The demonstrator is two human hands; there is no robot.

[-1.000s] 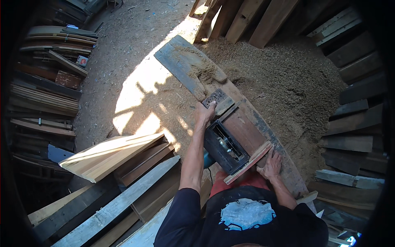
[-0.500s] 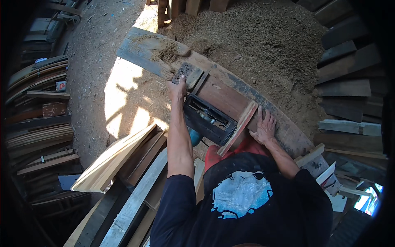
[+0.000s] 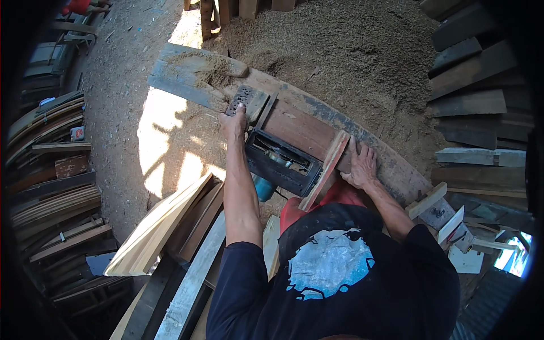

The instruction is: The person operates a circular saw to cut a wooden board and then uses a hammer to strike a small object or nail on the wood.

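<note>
My left hand [image 3: 234, 120] grips a block with a dark, pitted face [image 3: 239, 100]. Its thumb lies on that face and the other fingers are mostly hidden. Beside this hand is a black rectangular metal frame [image 3: 281, 178] with a slot and metal parts inside; a teal machine body [image 3: 263, 188] shows partly below it. A reddish-brown board [image 3: 300, 129] lies along the frame. My right hand [image 3: 361, 165] rests with spread fingers on the long wooden plank [image 3: 391, 164], next to an upright wooden strip with a reddish side [image 3: 327, 173]. I cannot tell if that hand touches the strip.
Sawdust [image 3: 328, 56] is heaped beyond the plank. Stacked boards [image 3: 467, 107] line the right side, and more timber [image 3: 56, 204] is piled at left. Pale boards [image 3: 164, 232] lean near my left arm. A person in red [image 3: 79, 7] is at the far upper left.
The whole view has shifted slightly, and the person in red has come into sight at the upper left. Both hands keep about the same places on the block and the plank.
</note>
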